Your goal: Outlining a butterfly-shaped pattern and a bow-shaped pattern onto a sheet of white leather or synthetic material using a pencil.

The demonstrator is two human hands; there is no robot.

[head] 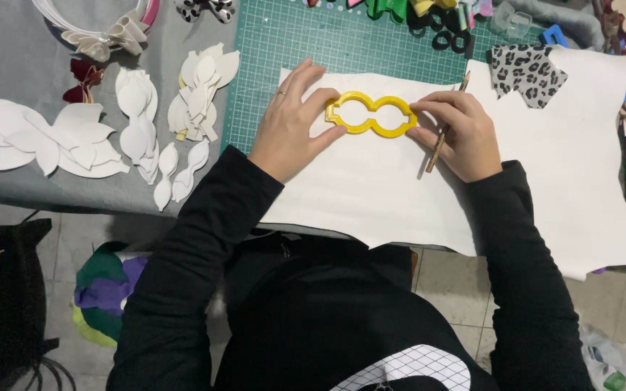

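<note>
— Several white cut shapes [139,119] already piled toward the table's left edge. And now?
— Yellow template [371,114] flat on the white sheet [371,188] near its top edge, pinned by left hand [293,123], fingers spread; right hand [458,134] pinching a pencil [446,130]. Outline not visibly traced yet.

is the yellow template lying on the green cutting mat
No, the yellow template lies on the white sheet that covers the green cutting mat, pinned by the left hand and right hand.
</note>
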